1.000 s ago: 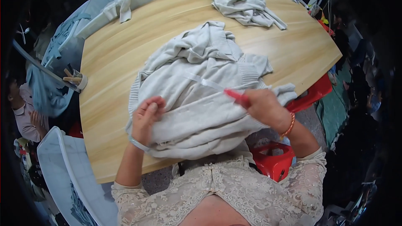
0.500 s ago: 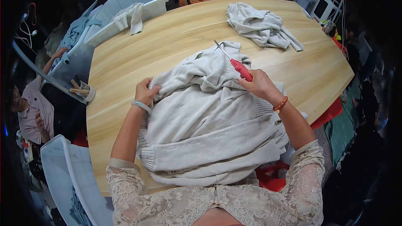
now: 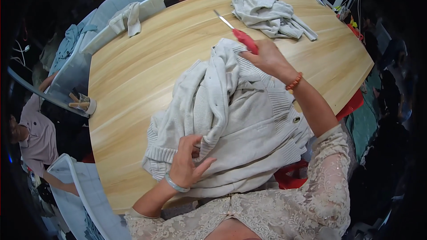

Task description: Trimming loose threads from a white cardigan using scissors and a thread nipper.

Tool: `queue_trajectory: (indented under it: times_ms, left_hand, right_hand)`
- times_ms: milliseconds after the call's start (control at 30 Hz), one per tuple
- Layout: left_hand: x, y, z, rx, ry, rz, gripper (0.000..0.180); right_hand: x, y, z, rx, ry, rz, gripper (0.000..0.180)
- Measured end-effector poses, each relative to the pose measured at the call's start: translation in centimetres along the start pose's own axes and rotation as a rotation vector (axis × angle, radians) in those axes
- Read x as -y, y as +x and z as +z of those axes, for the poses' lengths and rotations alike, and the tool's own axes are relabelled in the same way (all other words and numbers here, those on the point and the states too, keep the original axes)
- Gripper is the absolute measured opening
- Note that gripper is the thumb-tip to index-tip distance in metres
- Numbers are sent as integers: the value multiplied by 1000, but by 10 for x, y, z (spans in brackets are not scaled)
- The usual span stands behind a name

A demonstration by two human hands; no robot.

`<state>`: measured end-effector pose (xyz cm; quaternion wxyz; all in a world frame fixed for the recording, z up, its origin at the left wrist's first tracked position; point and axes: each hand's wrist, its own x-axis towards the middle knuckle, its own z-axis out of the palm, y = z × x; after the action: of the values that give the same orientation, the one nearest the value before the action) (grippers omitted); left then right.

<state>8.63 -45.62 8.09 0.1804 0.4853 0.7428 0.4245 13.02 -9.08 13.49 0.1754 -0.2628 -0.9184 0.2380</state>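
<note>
A light grey knitted sweater (image 3: 249, 124) lies bunched over the table's near side, its folds and ribbed edges turned up. On its near left part rests my left hand (image 3: 183, 164), thumb spread away from the fingers, whose tips touch a fold beside a ribbed edge. My right hand (image 3: 269, 60) is closed round the red handle of a tool (image 3: 243, 40) with a thin metal blade pointing to the far left. That hand is above the sweater's far right ribbing; whether it also grips cloth I cannot tell.
Another grey knit garment (image 3: 271, 15) lies at the table's far right. Plastic bins (image 3: 129, 4) stand along the left, one with a pale knit piece over its rim. A cup of wooden-handled tools (image 3: 92, 106) sits at the left edge. A person (image 3: 39, 129) is at the left.
My left hand has left the sweater's upper left edge and come toward me, its thumb spreading. The sweater's upper part is refolded. My right hand has moved slightly farther away with the tool.
</note>
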Motion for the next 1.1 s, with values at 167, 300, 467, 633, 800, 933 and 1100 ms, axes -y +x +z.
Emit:
queue_trajectory:
  times_ms: [167,300,467,633,800,933,1100]
  left_hand:
    - [-11,26,26,-82,265,178,62]
    - [-2,32,35,24,360,468,24]
    - [-2,20,35,93,321,516,21]
    - [0,10,23,-80,29,235,47]
    - [-14,15,-51,-525,612,471,33]
    - [-2,-12,-92,-675,646,444,31]
    - [27,-85,-38,-250,738,314,30]
  right_hand:
    - [69,55,44,3,-158,-18,50]
    - [70,102,110,24,-249,-73,28]
    - [8,118,158,0,-263,75,19]
    - [-2,110,101,-5,-110,242,29]
    - [-54,52,-38,-260,138,49,32]
    - [-50,-70,-109,-224,308,121,23]
    - [-72,-227,-76,-113,-524,156,34]
